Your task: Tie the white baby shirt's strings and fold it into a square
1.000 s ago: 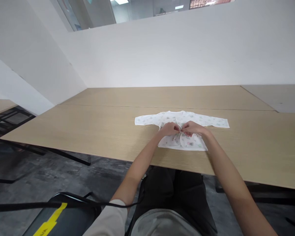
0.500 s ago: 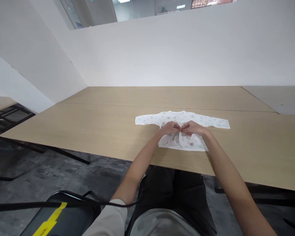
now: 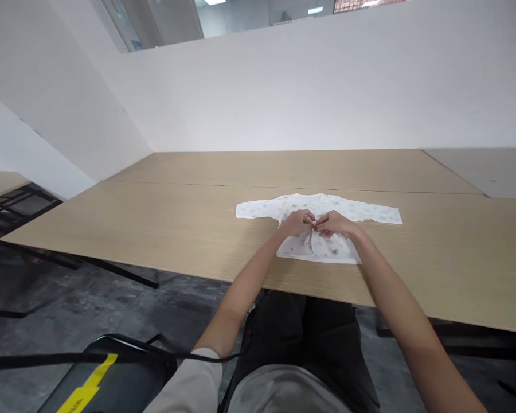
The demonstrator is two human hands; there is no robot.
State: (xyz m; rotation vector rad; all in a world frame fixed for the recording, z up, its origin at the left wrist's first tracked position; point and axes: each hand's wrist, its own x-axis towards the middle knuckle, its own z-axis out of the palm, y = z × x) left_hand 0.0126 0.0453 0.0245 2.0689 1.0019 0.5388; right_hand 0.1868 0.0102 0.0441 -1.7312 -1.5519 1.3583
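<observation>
A small white baby shirt [image 3: 322, 250] with a faint printed pattern lies on the wooden table [image 3: 176, 223], its sleeves spread out to both sides. My left hand [image 3: 298, 222] pinches the cloth at the front opening, near the middle of the shirt. Right beside it, my right hand [image 3: 333, 223] pinches the other side of that opening, fingertips almost touching those of the left. The cloth is gathered and slightly raised between them. Whatever fastening lies under the fingertips is hidden.
A white wall [image 3: 284, 92] rises behind the table, with a window [image 3: 241, 17] high up. At lower left stands a black chair [image 3: 124, 384] with yellow tape [image 3: 88, 387] on it. A black cable [image 3: 69, 360] crosses in front of the chair.
Both hands stay at the shirt's front opening. The right fingertips have shifted slightly left, and the cloth between the hands is more bunched, its lower right corner drawn slightly inward.
</observation>
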